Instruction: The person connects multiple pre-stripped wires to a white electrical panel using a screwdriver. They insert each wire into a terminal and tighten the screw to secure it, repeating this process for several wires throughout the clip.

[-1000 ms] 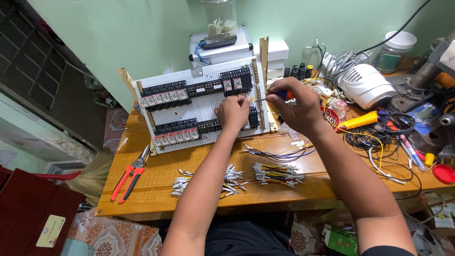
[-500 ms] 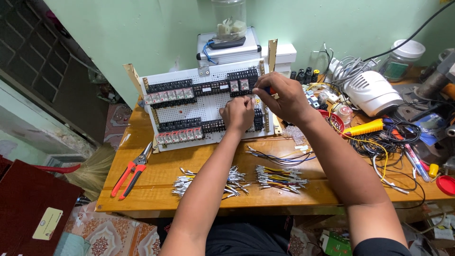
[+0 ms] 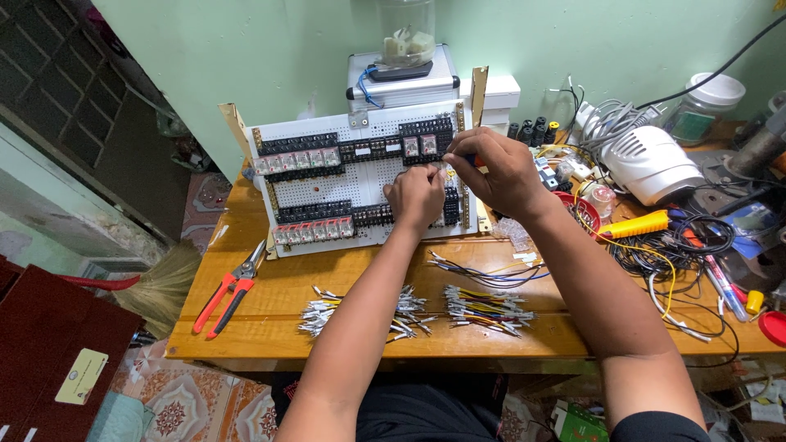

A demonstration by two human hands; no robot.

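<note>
White perforated panel (image 3: 360,184) lined with black relay blocks leans upright on the wooden workbench (image 3: 270,303). Left hand (image 3: 416,196) rests curled against it; right hand (image 3: 499,168) pinches a small blue-tipped tool (image 3: 470,159) beside it.

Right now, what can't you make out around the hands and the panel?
Head view only:
- Tip of the tool in the right hand: hidden by the fingers; only a blue bit shows.
- Left hand: whether it holds anything; its back faces the camera.
- Panel parts under both hands: covered.
- Short wires: ends too small.
- Red dish: cut by the right edge.
</note>
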